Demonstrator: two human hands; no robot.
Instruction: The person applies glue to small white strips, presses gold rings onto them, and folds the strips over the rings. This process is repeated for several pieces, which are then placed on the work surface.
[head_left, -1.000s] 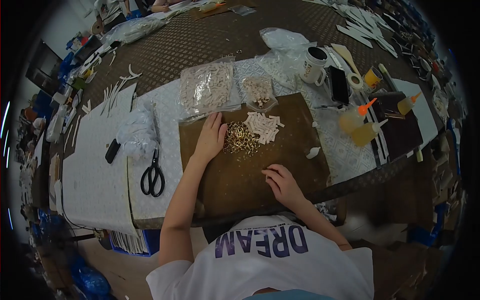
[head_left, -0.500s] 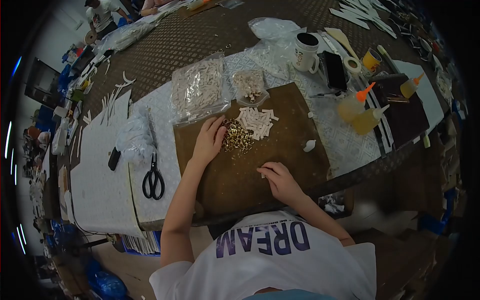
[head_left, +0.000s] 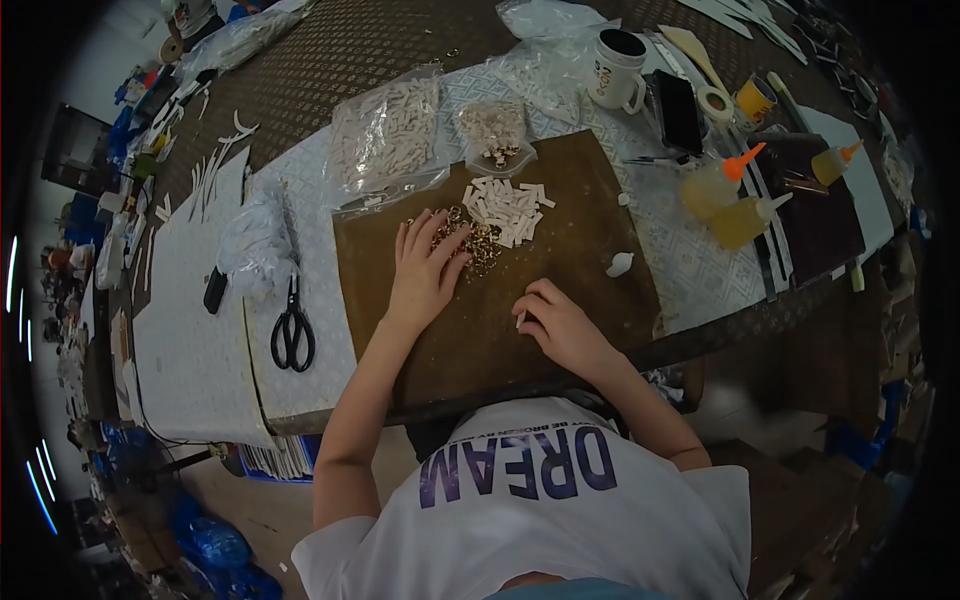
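Black scissors (head_left: 292, 335) lie on the desk (head_left: 200, 340) beside the brown mat (head_left: 480, 330). The left hand (head_left: 425, 275) rests flat on that mat, its grip spread, fingertips on a heap of small glinting gold rings (head_left: 478, 242). White strips (head_left: 507, 208) lie just beyond. The right hand (head_left: 560, 325) pinches one small white piece (head_left: 521, 320) low against the mat.

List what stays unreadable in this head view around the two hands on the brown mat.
- Small white piece under the right hand: head view, curled fingers cover most of it.
- Pile of gold metal rings: the left hand covers its near side, so what the fingers grip is hidden.
- White mug print: too small to read.
- Shirt lettering: upper line blurred.
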